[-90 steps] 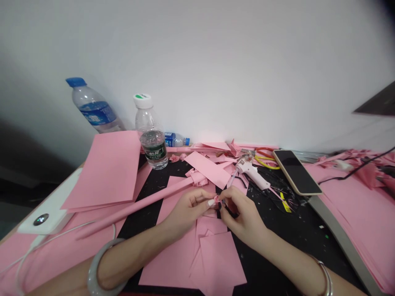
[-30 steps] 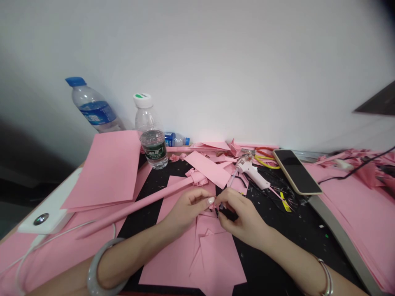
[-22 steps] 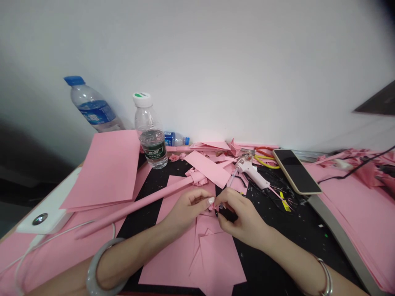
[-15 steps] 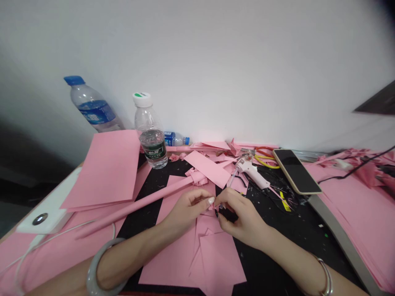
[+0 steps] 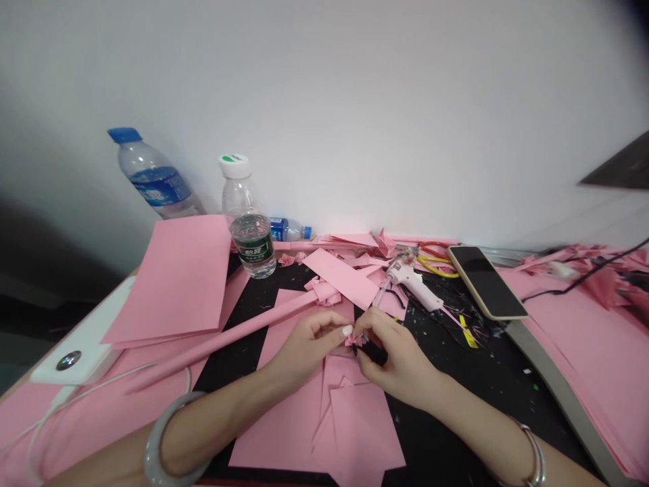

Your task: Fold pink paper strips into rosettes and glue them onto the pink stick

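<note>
My left hand (image 5: 309, 341) and my right hand (image 5: 393, 355) meet over the black mat (image 5: 456, 379), fingertips pinched together on a small folded pink paper piece (image 5: 353, 339). Both hands are closed on it. Most of the piece is hidden by my fingers. Loose pink paper sheets (image 5: 349, 423) lie just below my hands. A long rolled pink paper tube (image 5: 228, 341) with a crumpled paper end (image 5: 327, 292) runs from the left toward my left hand.
A white glue gun (image 5: 413, 284), scissors with yellow and red handles (image 5: 436, 260) and a phone (image 5: 487, 281) lie behind my right hand. Three water bottles (image 5: 248, 216) stand or lie by the wall. A pink paper stack (image 5: 177, 277) and a white device (image 5: 81, 341) sit left.
My hands stay together on the small pink piece. My right fingers have shifted slightly lower and closer around it. Nothing else has moved.
</note>
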Demonstrator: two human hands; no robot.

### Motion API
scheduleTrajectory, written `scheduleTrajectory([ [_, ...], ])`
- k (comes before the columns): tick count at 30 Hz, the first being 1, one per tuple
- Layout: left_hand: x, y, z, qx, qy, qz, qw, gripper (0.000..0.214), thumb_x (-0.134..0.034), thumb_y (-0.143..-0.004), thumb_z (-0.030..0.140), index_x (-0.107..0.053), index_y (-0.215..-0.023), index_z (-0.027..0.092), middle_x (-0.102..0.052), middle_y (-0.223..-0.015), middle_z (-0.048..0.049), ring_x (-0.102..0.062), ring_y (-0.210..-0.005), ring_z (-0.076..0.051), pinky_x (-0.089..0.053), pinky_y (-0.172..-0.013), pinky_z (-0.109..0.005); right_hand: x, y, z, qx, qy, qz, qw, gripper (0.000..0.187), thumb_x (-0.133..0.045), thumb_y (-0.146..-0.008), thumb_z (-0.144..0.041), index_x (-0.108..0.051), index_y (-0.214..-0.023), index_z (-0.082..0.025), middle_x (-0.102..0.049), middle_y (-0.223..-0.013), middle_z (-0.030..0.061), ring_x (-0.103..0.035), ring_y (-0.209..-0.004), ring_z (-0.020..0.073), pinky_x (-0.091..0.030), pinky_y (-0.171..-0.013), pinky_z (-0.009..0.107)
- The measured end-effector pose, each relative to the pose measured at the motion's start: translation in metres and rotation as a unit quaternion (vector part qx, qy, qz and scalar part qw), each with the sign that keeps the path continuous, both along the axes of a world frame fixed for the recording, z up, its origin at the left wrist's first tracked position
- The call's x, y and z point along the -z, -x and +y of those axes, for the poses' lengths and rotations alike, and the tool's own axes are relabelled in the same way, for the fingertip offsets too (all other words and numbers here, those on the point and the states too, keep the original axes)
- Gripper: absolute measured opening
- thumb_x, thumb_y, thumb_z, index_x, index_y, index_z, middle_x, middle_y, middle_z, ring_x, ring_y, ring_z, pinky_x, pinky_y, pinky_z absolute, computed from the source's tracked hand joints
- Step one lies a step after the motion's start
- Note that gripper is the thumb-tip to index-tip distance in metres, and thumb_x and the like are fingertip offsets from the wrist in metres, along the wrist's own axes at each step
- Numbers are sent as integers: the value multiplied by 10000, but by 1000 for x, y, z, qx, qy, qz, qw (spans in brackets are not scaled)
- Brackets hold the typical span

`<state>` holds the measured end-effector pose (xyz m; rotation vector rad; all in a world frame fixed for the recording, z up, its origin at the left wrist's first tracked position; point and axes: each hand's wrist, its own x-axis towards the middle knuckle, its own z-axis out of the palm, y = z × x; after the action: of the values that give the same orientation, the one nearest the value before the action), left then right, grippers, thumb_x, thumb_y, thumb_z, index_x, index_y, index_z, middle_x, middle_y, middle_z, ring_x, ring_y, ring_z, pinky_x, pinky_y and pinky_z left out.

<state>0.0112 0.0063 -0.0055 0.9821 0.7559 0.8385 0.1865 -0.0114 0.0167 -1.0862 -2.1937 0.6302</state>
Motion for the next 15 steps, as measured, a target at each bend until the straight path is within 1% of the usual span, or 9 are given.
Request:
scheduleTrajectory([
  [6, -1, 0, 1, -10, 5, -2, 1000, 114, -665, -777, 255, -657, -775, 142, -620, -759, -8, -605, -756, -140, -536, -765, -309, 0, -2, 1, -12, 4, 7, 1000, 268, -467, -725, 3, -476, -908, -193, -480, -822, 18, -477, -709, 145, -383, -618, 254],
  [12, -1, -1, 2, -7, 9, -5, 1000, 128, -672, -763, 266, -667, -758, 138, -626, -752, -11, -608, -744, -138, -536, -757, -310, 1, -2, 2, -21, -2, 16, 1000, 237, -469, -752, -12, -500, -910, -185, -486, -826, 29, -486, -728, 157, -392, -630, 268],
  [15, -2, -1, 2, -1, 2, 8, 1000, 144, -670, -757, 279, -671, -731, 137, -624, -739, -12, -604, -725, -137, -528, -738, -298, 1, -1, 2, -31, -3, 17, 999, 231, -461, -761, -18, -519, -918, -178, -492, -834, 41, -496, -745, 168, -409, -644, 282],
])
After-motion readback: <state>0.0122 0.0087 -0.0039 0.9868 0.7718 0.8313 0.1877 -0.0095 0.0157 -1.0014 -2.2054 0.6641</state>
